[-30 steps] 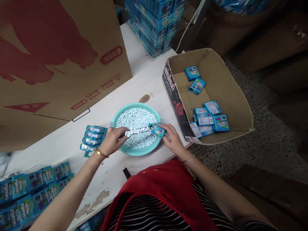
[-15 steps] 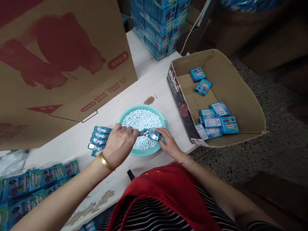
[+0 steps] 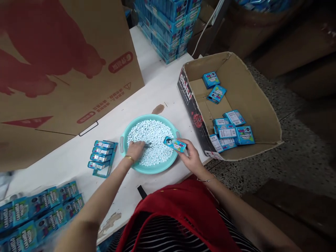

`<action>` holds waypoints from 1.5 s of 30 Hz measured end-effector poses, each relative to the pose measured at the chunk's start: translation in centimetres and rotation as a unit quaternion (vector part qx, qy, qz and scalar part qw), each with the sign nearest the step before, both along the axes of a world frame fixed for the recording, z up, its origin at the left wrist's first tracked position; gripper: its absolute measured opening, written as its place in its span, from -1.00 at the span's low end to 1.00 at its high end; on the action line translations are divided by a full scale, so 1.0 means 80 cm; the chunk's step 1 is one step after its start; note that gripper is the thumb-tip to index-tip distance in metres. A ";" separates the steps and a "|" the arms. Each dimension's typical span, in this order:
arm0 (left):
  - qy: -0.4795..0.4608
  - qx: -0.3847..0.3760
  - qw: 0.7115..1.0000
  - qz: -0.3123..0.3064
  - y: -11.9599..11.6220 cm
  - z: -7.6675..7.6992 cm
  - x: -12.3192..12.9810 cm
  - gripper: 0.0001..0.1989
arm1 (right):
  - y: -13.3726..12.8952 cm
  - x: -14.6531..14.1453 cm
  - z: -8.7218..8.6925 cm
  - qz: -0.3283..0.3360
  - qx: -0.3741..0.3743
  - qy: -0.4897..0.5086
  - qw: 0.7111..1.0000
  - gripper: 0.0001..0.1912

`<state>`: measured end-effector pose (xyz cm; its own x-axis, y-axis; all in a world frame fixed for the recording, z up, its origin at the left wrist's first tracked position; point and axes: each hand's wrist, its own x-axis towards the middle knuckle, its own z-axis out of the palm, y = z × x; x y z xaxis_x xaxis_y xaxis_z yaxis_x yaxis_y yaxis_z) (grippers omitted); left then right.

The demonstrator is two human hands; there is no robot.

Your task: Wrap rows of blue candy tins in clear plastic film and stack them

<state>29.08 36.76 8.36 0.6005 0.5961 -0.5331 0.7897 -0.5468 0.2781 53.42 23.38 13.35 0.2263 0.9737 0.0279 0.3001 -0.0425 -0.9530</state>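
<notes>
A turquoise basin [image 3: 127, 128] with grey handles holds many small pale-blue candies [image 3: 149, 131]. Inside it, my left hand [image 3: 135, 150] is closed around a small dark metal tool [image 3: 147, 145], its tip down among the candies; its exact kind is hidden. At the basin's right rim, my right hand [image 3: 191, 155] grips a slim blue candy box [image 3: 175, 144] printed "Caramelo", tilted above the candies. Left of the basin several similar slim candy boxes [image 3: 99, 158] stand in a row in an open blue display carton [image 3: 111, 161].
A large brown carton [image 3: 105, 45] stands at the back left. On the right an open cardboard box [image 3: 258, 115] contains several blue packs [image 3: 228, 131]. Stacked blue packs [image 3: 170, 31] rise at the back; more packs [image 3: 39, 213] lie front left on the white table [image 3: 154, 92].
My left hand has moved away from the candy box and down into the candies with the metal tool. My right hand has turned the box so its printed face shows.
</notes>
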 end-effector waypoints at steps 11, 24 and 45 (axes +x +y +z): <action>-0.155 -0.098 0.980 0.075 -0.024 -0.020 0.030 -0.76 | -0.021 0.027 -0.008 -0.098 -0.031 0.005 0.995 -0.57; -0.174 0.032 0.984 -0.028 0.007 0.165 -0.020 -0.74 | -0.001 0.006 0.010 0.004 0.021 -0.088 0.996 -0.59; 0.078 0.195 0.969 -0.128 -0.031 0.269 0.031 -0.83 | -0.001 -0.044 -0.019 0.069 0.036 -0.027 0.997 -0.56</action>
<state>31.58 34.25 29.89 0.6853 0.6129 -0.3934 0.6298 -0.7700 -0.1024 49.90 23.33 11.81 0.0873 0.9903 0.1080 0.3484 0.0712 -0.9346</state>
